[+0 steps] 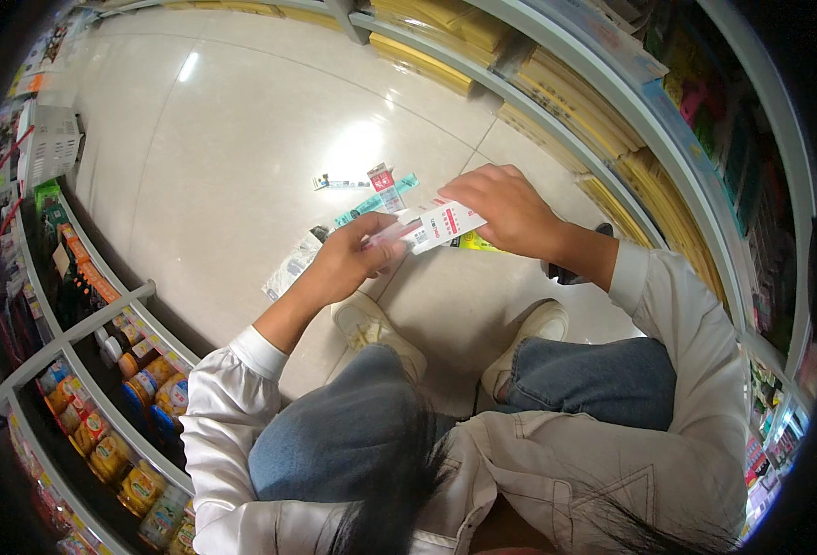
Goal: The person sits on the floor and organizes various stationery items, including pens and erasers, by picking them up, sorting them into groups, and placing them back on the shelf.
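Between both hands is a flat white package with red print [450, 223], held tilted above the floor. My left hand [353, 255] grips its left end, where a clear, partly see-through sleeve shows between thumb and fingers. My right hand [509, 208] holds the right end from above, its fingers curled over the edge. Beyond the hands, on the tiled floor, lie a red-topped packet [381, 180], a teal strip-like packet [406, 183] and a thin white packet [342, 184]. A grey-white patterned packet [290, 263] is by my left wrist. A yellow-green packet [474, 241] shows partly under my right hand.
Shelves with jars and yellow snack packs [138, 485] stand on the left, a white perforated basket [51, 142] at the upper left. Stacks of yellow envelopes or paper packs [568, 97] fill the shelving on the right. A dark object [578, 270] lies beneath my right forearm.
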Available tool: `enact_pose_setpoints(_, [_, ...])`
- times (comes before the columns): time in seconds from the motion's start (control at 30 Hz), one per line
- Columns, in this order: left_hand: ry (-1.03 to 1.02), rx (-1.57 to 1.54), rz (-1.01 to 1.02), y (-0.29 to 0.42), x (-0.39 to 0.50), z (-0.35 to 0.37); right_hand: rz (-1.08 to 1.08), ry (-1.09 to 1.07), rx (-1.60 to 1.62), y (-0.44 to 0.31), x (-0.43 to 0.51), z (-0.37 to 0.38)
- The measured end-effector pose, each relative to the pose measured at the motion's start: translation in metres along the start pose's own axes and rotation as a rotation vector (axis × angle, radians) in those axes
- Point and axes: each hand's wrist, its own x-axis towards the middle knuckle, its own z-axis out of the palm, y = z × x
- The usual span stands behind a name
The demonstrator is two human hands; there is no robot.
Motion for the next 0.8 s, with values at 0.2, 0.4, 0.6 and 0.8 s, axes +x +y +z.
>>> enact_pose_setpoints(0.2, [0.373,0.22,0.331,-0.016,0.003,-0.003,0.114,-0.007,0.023,0.0,-0.002,-0.006])
enact_pose_setpoints(0.4, [0.389,0.006,0.306,-0.005,0.008,0.024,0.033,0.015,0.061,-0.007,0.0,0.001])
enact_pose_setpoints(0.6, [0.438,-0.089,0.272,0.005,0.018,0.017,0.063,0.06,0.065,-0.007,0.002,-0.005])
enact_pose_setpoints(0.8, [0.343,-0.34,0.354,0.032,0.019,0.037,0.102,0.143,0.11,0.001,0.008,-0.006])
